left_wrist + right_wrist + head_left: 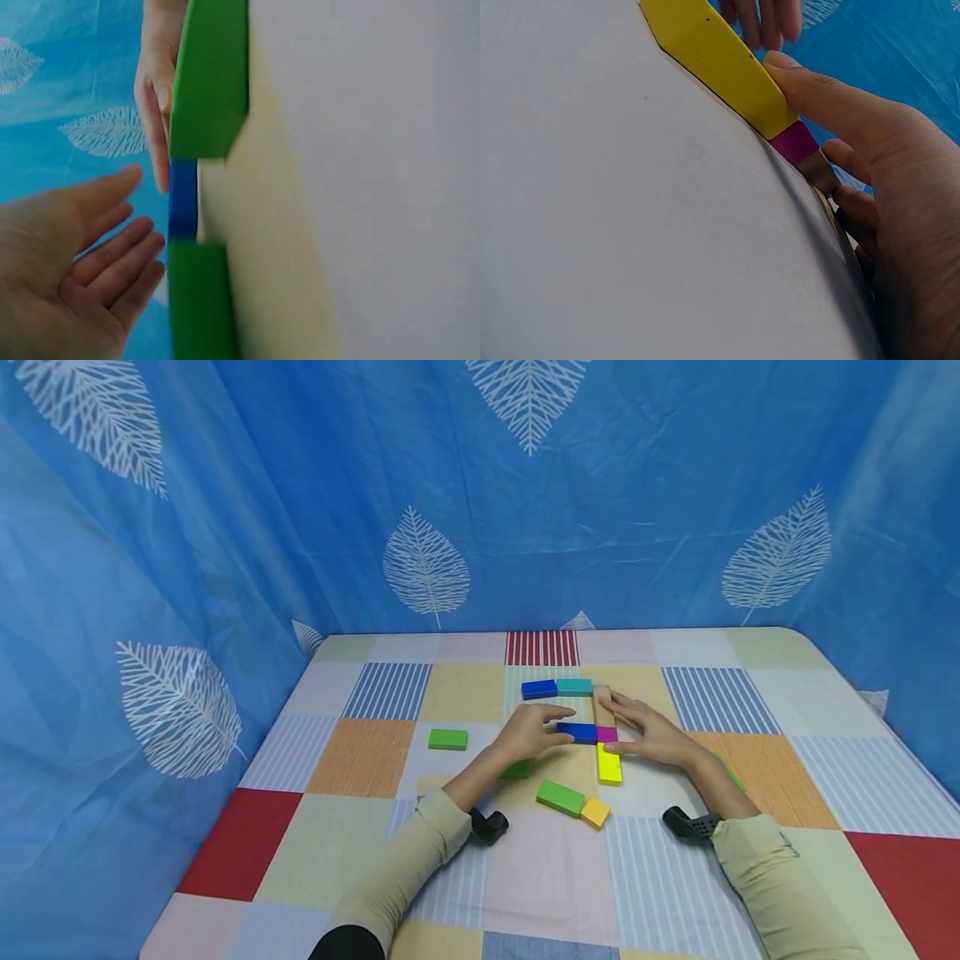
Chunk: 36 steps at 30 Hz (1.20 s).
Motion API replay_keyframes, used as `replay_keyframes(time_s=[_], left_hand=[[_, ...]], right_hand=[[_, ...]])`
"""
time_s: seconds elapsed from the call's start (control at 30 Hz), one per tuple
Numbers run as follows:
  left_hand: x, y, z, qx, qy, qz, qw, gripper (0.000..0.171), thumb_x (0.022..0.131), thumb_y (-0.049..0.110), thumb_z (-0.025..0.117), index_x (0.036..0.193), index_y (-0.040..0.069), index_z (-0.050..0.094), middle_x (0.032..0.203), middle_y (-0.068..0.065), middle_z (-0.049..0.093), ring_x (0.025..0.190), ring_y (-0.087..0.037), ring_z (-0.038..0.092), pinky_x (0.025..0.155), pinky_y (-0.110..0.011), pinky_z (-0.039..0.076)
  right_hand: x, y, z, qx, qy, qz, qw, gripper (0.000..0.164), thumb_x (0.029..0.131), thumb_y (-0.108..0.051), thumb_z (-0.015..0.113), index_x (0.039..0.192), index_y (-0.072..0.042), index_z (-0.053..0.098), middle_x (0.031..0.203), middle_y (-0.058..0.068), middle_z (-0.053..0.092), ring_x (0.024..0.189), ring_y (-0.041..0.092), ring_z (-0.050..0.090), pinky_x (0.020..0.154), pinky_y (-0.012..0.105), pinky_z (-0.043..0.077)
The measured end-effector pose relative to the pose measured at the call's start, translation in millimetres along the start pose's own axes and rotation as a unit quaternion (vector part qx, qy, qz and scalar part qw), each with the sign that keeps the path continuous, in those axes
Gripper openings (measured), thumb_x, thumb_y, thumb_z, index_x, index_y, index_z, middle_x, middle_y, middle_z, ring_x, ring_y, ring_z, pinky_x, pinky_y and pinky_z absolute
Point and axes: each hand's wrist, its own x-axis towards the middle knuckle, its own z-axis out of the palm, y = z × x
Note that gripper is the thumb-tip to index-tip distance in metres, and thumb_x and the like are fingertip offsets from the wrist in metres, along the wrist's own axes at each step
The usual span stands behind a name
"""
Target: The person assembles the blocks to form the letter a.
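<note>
On the patchwork tablecloth, a wooden block [602, 704], a small magenta block [607, 734] and a yellow block [609, 765] form a line. My right hand [651, 732] lies along this line's right side, thumb at the yellow block and fingers beside the wooden one. A blue block [577, 732] extends left from the magenta block. Around its left end, my left hand [531, 732] is spread, thumb and fingers apart. In the left wrist view, the left hand [82, 270] has loosely bent fingers with nothing between them. A teal block [574, 687] touches the wooden block's far end.
Another blue block [539, 689] adjoins the teal one. Nearer me lie a green block [560, 797] and an orange block [596, 812] end to end. A green block [447, 739] sits at the left; another green block [516, 769] is partly under my left wrist. A blue curtain [570, 527] hangs behind the table.
</note>
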Motion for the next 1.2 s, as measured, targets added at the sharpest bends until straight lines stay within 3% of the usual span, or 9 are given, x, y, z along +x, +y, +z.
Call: replay_keyframes(time_s=[0.2, 0.33, 0.53, 0.63, 0.9, 1.07, 1.2], left_hand=[[-24.9, -9.1, -21.9, -0.056, 0.008, 0.003, 0.9984, 0.043, 0.086, 0.027, 0.067, 0.125, 0.012, 0.059, 0.123, -0.001, 0.059, 0.111, -0.015, 0.056, 0.089, -0.027, 0.046], [-44.9, -18.7, -33.2, -0.081, -0.011, 0.001, 0.9966, 0.045, 0.086, 0.024, 0.067, 0.127, 0.008, 0.057, 0.124, -0.004, 0.059, 0.111, -0.015, 0.056, 0.092, -0.028, 0.045], [-66.0, -29.6, -39.0, -0.024, -0.087, 0.008, 0.9959, 0.047, 0.081, 0.020, 0.073, 0.125, 0.011, 0.059, 0.121, 0.000, 0.060, 0.112, -0.012, 0.054, 0.093, -0.025, 0.043], [-70.0, -32.7, -38.9, -0.004, -0.103, 0.017, 0.9945, 0.047, 0.078, 0.014, 0.075, 0.123, 0.013, 0.061, 0.121, 0.002, 0.060, 0.113, -0.011, 0.053, 0.094, -0.023, 0.042], [-67.5, -32.1, -38.4, 0.011, -0.098, 0.039, 0.9943, 0.043, 0.078, 0.009, 0.074, 0.119, 0.013, 0.064, 0.117, 0.001, 0.063, 0.109, -0.010, 0.055, 0.089, -0.020, 0.044], [-49.7, -24.2, -34.3, 0.013, -0.061, 0.048, 0.9969, 0.040, 0.079, 0.008, 0.074, 0.117, 0.012, 0.065, 0.115, 0.000, 0.063, 0.106, -0.010, 0.057, 0.087, -0.020, 0.045], [-31.3, -16.8, -29.3, 0.018, -0.028, 0.030, 0.9990, 0.039, 0.078, 0.008, 0.074, 0.116, 0.012, 0.066, 0.114, 0.001, 0.064, 0.104, -0.011, 0.058, 0.086, -0.020, 0.046]], right_hand=[[0, 0, 1, -0.007, 0.003, 0.002, 1.000, 0.083, 0.077, -0.045, 0.070, 0.146, -0.020, 0.031, 0.152, 0.015, 0.016, 0.135, 0.044, 0.011, 0.098, 0.070, 0.012], [0, 0, 1, -0.010, 0.002, 0.003, 1.000, 0.084, 0.076, -0.045, 0.071, 0.146, -0.019, 0.031, 0.152, 0.015, 0.015, 0.135, 0.044, 0.010, 0.098, 0.070, 0.011], [0, 0, 1, -0.010, 0.004, 0.002, 1.000, 0.084, 0.077, -0.045, 0.071, 0.146, -0.020, 0.031, 0.152, 0.014, 0.015, 0.135, 0.043, 0.010, 0.099, 0.069, 0.010], [1, 0, 1, -0.007, 0.004, 0.001, 1.000, 0.083, 0.077, -0.044, 0.071, 0.146, -0.020, 0.031, 0.152, 0.014, 0.014, 0.135, 0.043, 0.009, 0.099, 0.069, 0.010], [1, -1, 2, -0.008, 0.002, -0.001, 1.000, 0.083, 0.077, -0.044, 0.071, 0.146, -0.019, 0.030, 0.152, 0.015, 0.014, 0.135, 0.045, 0.009, 0.099, 0.069, 0.010], [0, -2, 2, -0.009, 0.003, 0.002, 1.000, 0.084, 0.077, -0.044, 0.071, 0.146, -0.019, 0.030, 0.152, 0.015, 0.014, 0.135, 0.044, 0.009, 0.099, 0.069, 0.009], [0, -3, 1, -0.010, 0.002, 0.005, 1.000, 0.084, 0.077, -0.045, 0.071, 0.146, -0.019, 0.030, 0.152, 0.015, 0.015, 0.135, 0.044, 0.010, 0.099, 0.069, 0.010]])
